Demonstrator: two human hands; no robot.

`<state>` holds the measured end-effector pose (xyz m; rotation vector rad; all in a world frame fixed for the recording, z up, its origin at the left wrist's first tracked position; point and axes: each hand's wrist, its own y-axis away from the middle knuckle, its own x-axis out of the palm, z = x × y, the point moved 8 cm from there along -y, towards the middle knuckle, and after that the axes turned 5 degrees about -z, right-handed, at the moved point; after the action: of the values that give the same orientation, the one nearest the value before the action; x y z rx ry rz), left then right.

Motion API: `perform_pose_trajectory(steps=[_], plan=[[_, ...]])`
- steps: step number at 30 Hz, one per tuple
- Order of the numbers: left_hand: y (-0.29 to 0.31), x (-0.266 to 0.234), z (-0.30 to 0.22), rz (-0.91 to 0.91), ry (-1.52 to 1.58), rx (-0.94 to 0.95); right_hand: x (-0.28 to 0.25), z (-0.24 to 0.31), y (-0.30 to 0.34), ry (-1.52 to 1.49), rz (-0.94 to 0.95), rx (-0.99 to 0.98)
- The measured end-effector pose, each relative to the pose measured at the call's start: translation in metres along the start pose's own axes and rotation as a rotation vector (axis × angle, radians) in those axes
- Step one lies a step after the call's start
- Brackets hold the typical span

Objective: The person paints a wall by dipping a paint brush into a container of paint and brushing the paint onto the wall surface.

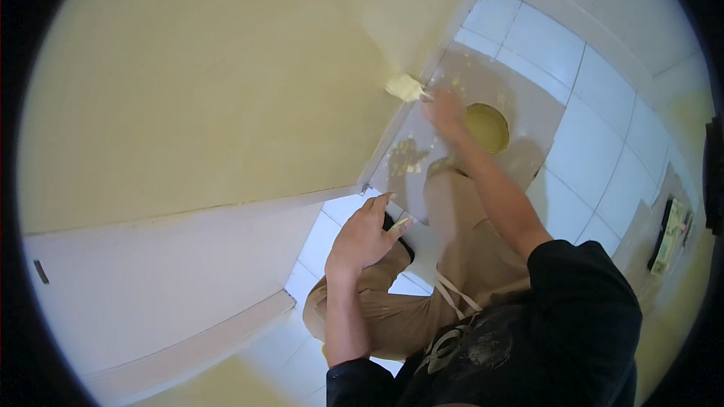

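My right hand [445, 111] is closed round the short handle of a paintbrush [406, 88]. Its bristles are thick with pale yellow paint and meet the low part of the yellow wall [226, 90], near the skirting. Just right of my right forearm stands a round container of yellow paint [487, 128], partly hidden by the arm. My left hand [365, 234] hovers over my bent left knee near the wall's outer corner, fingers stretched and thumb apart, holding nothing. Yellow paint marks its fingertips.
A grey protective sheet [539, 105] spotted with yellow covers part of the white tiled floor [592, 147]. On the right, a black-and-pale tool or tray [667, 237] lies on another sheet. A white wall face [196, 286] with a skirting meets the yellow wall.
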<state>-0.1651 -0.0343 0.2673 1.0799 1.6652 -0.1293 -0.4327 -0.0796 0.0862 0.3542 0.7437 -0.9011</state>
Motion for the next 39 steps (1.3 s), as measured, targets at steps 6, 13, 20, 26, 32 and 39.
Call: perform_pose_trajectory(steps=[6, 13, 20, 26, 32, 39], plan=[[-0.008, -0.002, 0.011, -0.012, -0.045, -0.002, -0.094, 0.134, 0.022, -0.031, 0.034, -0.144], [-0.016, -0.007, 0.020, 0.024, -0.041, -0.057, -0.218, 0.225, 0.047, -0.296, -0.369, -0.437], [-0.019, -0.003, 0.019, 0.037, -0.026, -0.025, -0.113, 0.186, 0.047, -0.319, -0.171, -0.295], [-0.019, -0.005, 0.015, 0.017, -0.022, 0.000, -0.042, 0.104, 0.064, -0.344, -0.156, -0.253], [-0.017, -0.010, 0.028, 0.005, -0.018, -0.047, -0.056, 0.130, 0.063, -0.046, 0.087, -0.285], [-0.018, -0.007, 0.043, -0.001, -0.013, -0.071, -0.173, 0.249, 0.078, -0.264, -0.024, -0.250]])
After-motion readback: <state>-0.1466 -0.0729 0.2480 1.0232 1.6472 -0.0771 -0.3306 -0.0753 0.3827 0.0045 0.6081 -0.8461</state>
